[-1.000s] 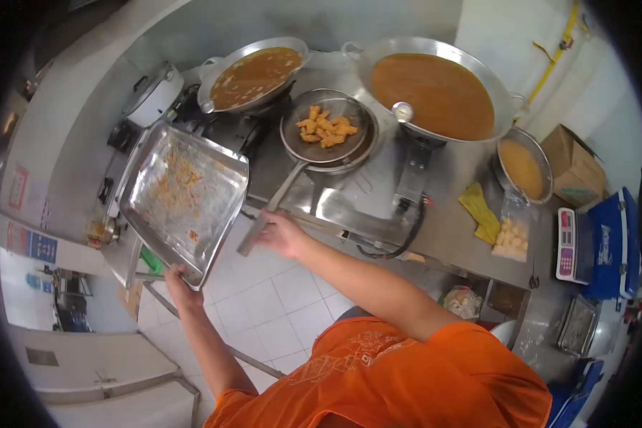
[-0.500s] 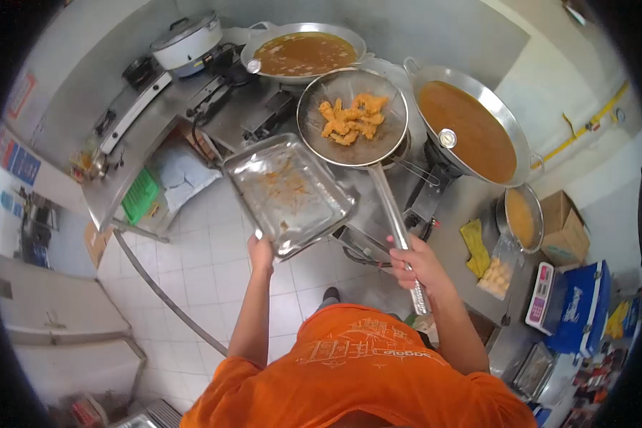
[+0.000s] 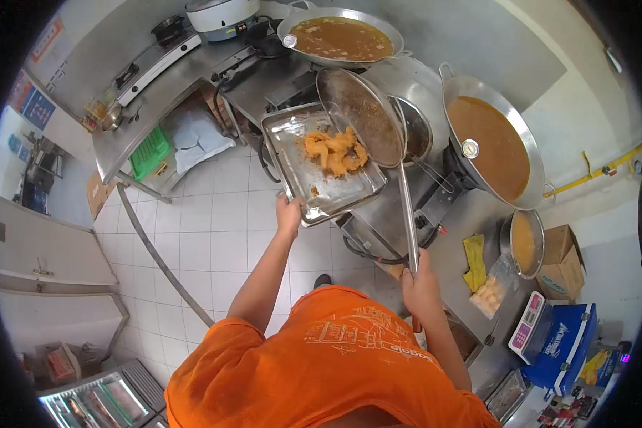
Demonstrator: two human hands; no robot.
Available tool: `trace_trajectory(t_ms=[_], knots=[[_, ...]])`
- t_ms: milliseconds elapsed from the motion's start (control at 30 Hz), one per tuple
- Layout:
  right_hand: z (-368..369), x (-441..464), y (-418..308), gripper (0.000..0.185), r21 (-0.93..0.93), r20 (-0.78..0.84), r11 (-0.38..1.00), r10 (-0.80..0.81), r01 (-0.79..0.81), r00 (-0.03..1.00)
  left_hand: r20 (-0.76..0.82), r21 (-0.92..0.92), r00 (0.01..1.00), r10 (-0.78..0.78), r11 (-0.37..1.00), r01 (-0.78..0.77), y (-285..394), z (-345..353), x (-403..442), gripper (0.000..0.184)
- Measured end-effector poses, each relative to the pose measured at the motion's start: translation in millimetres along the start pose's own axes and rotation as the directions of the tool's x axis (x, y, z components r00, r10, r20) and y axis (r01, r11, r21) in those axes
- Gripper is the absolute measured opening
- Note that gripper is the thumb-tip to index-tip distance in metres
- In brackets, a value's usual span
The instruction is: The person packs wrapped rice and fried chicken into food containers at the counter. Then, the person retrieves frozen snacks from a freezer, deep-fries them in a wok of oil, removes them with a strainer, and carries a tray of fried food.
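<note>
My left hand (image 3: pixel 288 213) grips the near left corner of a rectangular metal tray (image 3: pixel 355 197). Golden fried pieces (image 3: pixel 335 152) lie in a heap on the tray, with brown crumbs around them. In my right hand (image 3: pixel 422 285) is the long metal handle of a round mesh strainer (image 3: pixel 364 118). Its bowl is tipped on edge toward the left, over the tray's far right side, and only crumbs cling to the mesh. The fingers of both hands are closed around what they hold.
Two wide woks of brownish oil, one at the back (image 3: pixel 344 39) and one at the right (image 3: pixel 488 146), carry dial thermometers. A smaller pan (image 3: pixel 522 244), a yellow cloth (image 3: pixel 474 262), a bag of pale balls (image 3: pixel 489 294) and a scale (image 3: pixel 529 321) stand along the right counter.
The strainer has tipped from level to its side, and the fried pieces have passed from it onto the tray. The tray has shifted closer under the strainer. My view has turned slightly.
</note>
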State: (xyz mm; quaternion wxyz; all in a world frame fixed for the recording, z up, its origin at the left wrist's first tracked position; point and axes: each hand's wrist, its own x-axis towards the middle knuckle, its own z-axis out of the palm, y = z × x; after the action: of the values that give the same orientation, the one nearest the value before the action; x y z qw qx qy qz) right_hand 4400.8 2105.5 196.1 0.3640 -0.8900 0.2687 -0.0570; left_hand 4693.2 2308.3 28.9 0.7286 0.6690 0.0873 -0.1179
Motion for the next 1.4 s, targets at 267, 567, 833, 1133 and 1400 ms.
trace_trajectory(t_ms=[267, 567, 833, 1133, 1400], knots=[[-18, 18, 0, 0.043, 0.249, 0.015, 0.965, 0.074, -0.076, 0.997, 0.091, -0.07, 0.984, -0.152, 0.985, 0.158, -8, -23, -3, 0.07], [-131, 61, -26, 0.034, 0.714, -0.102, 0.657, 0.439, -0.242, 0.893, 0.166, -0.052, 0.966, -0.197, 0.977, 0.208, -26, -70, -8, 0.062], [-137, 242, -14, 0.015, 0.92, 0.092, 0.326, 0.362, -0.218, 0.928, 0.235, 0.104, 0.919, -0.318, 0.948, 0.301, 31, -92, 38, 0.063], [-44, 304, -101, 0.053, 0.99, -0.02, 0.134, 0.49, -0.053, 0.872, 0.685, 0.311, 0.658, -0.311, 0.943, 0.122, 68, -50, 123, 0.031], [94, 127, -7, 0.077, 0.825, -0.158, 0.495, 0.666, -0.273, 0.729, 0.806, 0.489, 0.342, -0.483, 0.869, 0.074, 83, -11, 165, 0.034]])
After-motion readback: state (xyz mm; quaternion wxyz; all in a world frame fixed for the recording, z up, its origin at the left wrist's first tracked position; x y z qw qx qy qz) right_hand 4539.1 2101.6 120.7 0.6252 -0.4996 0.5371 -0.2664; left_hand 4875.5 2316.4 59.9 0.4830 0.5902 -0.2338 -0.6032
